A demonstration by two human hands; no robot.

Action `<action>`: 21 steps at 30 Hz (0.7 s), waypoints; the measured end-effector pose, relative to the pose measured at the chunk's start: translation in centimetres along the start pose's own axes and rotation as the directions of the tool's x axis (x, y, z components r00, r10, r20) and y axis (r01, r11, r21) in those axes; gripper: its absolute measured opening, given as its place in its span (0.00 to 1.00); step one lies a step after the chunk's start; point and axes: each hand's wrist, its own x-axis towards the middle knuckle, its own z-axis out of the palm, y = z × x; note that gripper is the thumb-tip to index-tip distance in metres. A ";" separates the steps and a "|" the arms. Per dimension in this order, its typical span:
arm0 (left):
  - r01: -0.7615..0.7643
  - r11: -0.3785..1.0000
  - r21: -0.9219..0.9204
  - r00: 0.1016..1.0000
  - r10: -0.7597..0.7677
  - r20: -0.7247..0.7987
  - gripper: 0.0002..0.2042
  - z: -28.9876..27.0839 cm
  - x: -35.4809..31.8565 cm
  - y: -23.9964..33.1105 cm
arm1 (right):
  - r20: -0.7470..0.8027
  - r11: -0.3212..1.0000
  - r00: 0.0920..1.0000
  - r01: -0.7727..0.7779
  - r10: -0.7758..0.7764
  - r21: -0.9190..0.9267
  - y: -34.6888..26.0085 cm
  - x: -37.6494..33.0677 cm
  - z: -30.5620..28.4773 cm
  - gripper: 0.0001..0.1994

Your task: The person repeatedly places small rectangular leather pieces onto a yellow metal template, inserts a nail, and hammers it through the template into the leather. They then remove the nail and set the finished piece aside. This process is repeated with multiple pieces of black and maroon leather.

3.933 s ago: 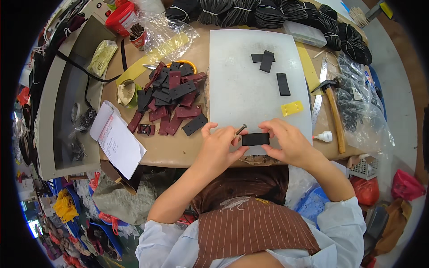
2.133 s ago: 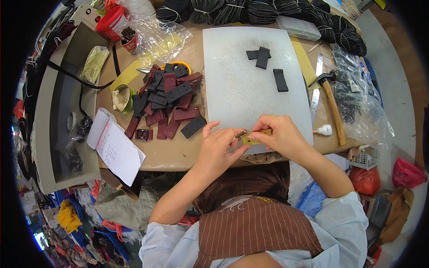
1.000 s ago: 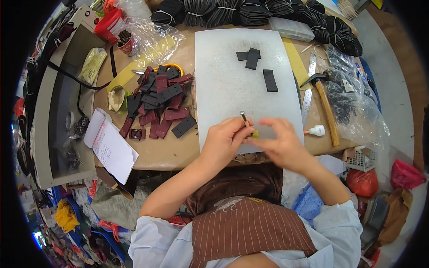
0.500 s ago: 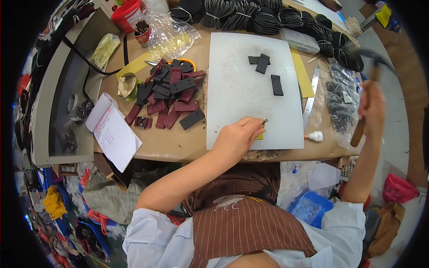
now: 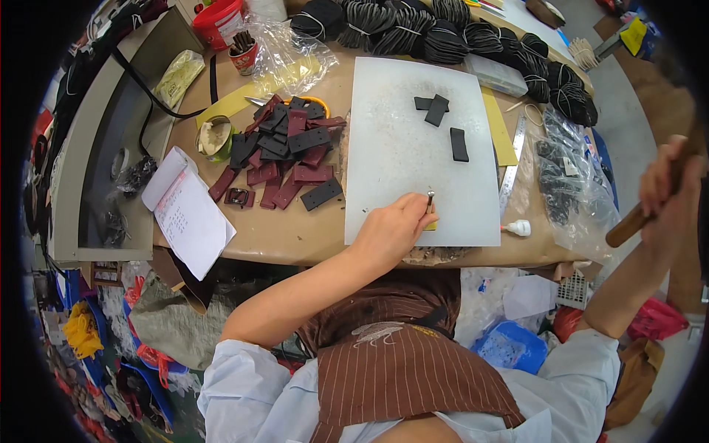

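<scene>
My left hand (image 5: 391, 230) is closed around a slim metal punch (image 5: 430, 198), held upright over the front of a white cutting board (image 5: 399, 162). A small yellow piece (image 5: 432, 226) peeks out beside my fingers; what lies under the punch is hidden. Raised far out to the right, my right hand (image 5: 665, 188) grips the wooden handle of a hammer (image 5: 628, 225), its head lost in the dark, blurred rim. On the board, two black leather tabs lie crossed, the upper black tab (image 5: 436, 111) over the other, and a single black tab (image 5: 458, 145) sits nearer.
Left of the board is a heap of black and maroon leather tabs (image 5: 295, 144). A notepad (image 5: 193, 214), an open tin (image 5: 214, 139) and a red cup (image 5: 243, 55) stand further left. Bundled black cords (image 5: 443, 37) line the back; a steel ruler (image 5: 512, 162) and a white-capped tool (image 5: 518, 227) lie right.
My right hand has swung the hammer outward to the right, farther from the board. My left hand stays in place, with the punch now standing more upright. The view has shifted slightly.
</scene>
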 end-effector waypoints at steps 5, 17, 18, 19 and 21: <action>-0.037 0.995 0.088 0.996 0.029 0.089 0.09 -0.3 -0.5 0.5 | 0.567 0.750 0.813 0.457 -0.134 -0.478 4.5 -3.2 3.5 0.14; 0.056 0.998 -0.010 0.998 -0.056 -0.010 0.11 -0.2 0.4 0.2 | 0.168 0.972 0.962 -0.192 0.214 -0.136 3.2 -1.7 0.2 0.11; 0.040 0.999 -0.012 0.999 -0.040 -0.004 0.11 -0.1 0.3 0.2 | 0.262 0.991 0.956 -0.129 0.135 -0.039 2.5 -1.2 1.0 0.11; 0.023 1.000 -0.014 1.000 -0.023 0.002 0.11 0.0 0.2 0.1 | 0.338 0.997 0.939 -0.041 0.060 -0.064 2.8 -1.2 1.7 0.11; 0.009 0.999 0.043 1.000 -0.010 0.023 0.10 0.3 0.5 0.4 | 0.591 0.766 0.800 0.316 0.103 -0.561 4.1 -2.8 4.0 0.10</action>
